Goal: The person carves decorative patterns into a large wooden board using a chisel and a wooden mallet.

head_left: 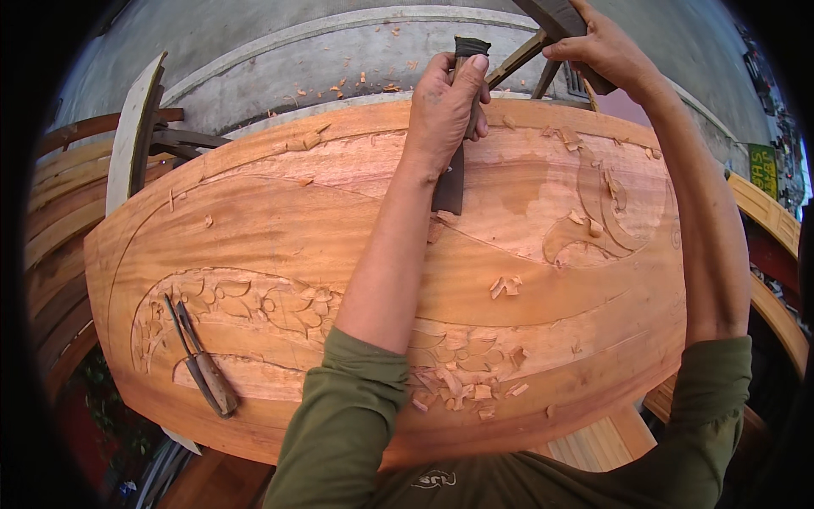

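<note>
My left hand (447, 110) is closed round the handle of a broad wood chisel (450, 188), whose dark band-wrapped top sticks out above my thumb. Its flat blade points down toward me, with the edge at the carved wooden panel (339, 204). Raised beyond the panel's far right edge, my right hand (604, 53) grips a dark, block-shaped wooden mallet (553, 17), partly cut off by the upper edge of the view. Reddish panel wood bears drawn curves, recessed ground and carved leaf scrolls (237, 299). My fingers hide part of the chisel's handle.
Two slim chisels (203, 373) lie together on the panel's near left. Wood shavings (454, 388) are scattered over the panel, with more on the concrete floor (356, 59). Curved boards (64, 220) stand at the left, and a pale upright plank (131, 140) rises beside the panel.
</note>
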Demonstrator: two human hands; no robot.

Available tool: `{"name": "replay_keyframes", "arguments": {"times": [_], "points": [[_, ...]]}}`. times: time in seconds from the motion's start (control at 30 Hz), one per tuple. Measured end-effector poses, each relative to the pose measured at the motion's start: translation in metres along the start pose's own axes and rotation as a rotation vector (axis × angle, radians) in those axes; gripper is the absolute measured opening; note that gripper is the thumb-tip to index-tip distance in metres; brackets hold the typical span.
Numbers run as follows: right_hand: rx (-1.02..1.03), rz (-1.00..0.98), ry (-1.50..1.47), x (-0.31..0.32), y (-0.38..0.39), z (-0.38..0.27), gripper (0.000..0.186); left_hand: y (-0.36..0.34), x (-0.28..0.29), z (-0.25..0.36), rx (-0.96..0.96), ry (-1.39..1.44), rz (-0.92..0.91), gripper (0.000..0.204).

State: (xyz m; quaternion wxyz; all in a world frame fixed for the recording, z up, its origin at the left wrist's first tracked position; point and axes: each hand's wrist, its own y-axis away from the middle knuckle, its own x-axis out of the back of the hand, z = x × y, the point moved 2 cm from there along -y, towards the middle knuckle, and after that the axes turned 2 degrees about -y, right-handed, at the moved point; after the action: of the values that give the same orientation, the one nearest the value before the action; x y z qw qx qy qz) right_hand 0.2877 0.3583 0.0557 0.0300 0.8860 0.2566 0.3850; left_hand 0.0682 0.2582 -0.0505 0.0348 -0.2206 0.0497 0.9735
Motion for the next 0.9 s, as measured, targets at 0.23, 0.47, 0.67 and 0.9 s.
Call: {"name": "replay_keyframes", "arguments": {"times": [0.23,0.47,0.67,0.9], "points": [[0.15,0.097,0.062,-0.023,0.034,-0.003,0.092,-0.002,0.006,0.02,0.04,0.154,0.011,0.045],[0.045,0.306,-0.245,0.003,0.048,-0.014,0.085,-0.013,0.011,0.021,-0.27,0.068,0.243,0.041],[0.257,0.22,-0.411,0.025,0.058,-0.042,0.082,-0.012,0.008,0.014,-0.248,-0.01,0.207,0.039],[0.071,0.757,-0.454,0.017,0.023,-0.064,0.078,-0.014,-0.002,0.011,-0.301,-0.005,0.132,0.043]]}}
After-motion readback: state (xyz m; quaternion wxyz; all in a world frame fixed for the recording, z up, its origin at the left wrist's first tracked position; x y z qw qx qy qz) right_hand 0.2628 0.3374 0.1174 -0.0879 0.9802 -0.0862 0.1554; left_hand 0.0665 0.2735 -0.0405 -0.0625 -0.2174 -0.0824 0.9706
